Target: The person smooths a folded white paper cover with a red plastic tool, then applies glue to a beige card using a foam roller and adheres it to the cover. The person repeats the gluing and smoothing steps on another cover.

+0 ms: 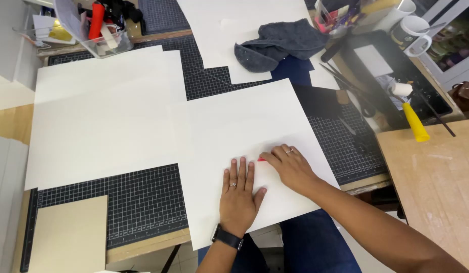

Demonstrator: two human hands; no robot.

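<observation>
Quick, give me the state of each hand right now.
Left hand: open, flat on the white sheet, holding nothing.
Right hand: fingers curled over a small red tool on the sheet.

The white sheet (244, 126) under both hands lies flat, with open room across its upper half and on the larger sheet (103, 121) to its left. Farther up, a grey cloth (280, 43) sits in the way. To the right, a yellow-handled tool (414, 119), dark rods (346, 81) and a mug (414, 33) crowd the path. A clear bin (100, 35) blocks the upper left; the board (67, 235) lies flat at lower left.
</observation>
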